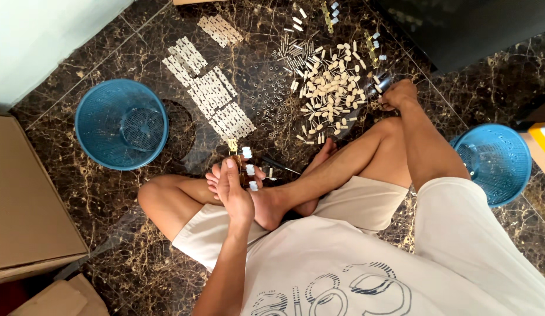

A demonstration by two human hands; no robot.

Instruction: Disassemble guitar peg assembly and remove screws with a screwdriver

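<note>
Left hand closed round brass strip with white caps, strip jutting above fingers. Right hand reaches into pile of white pegs; grip unclear.

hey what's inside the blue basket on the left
Nothing can be made out inside the left blue basket: only its mesh wall and round bottom show, with dark marble floor around it. What lies beneath the basket is covered.

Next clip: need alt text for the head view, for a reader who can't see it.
A person sits cross-legged on a dark marble floor, the left hand holding a brass strip with white pegs while the right hand reaches into a pile of small white parts. A blue mesh basket stands at each side.
</note>
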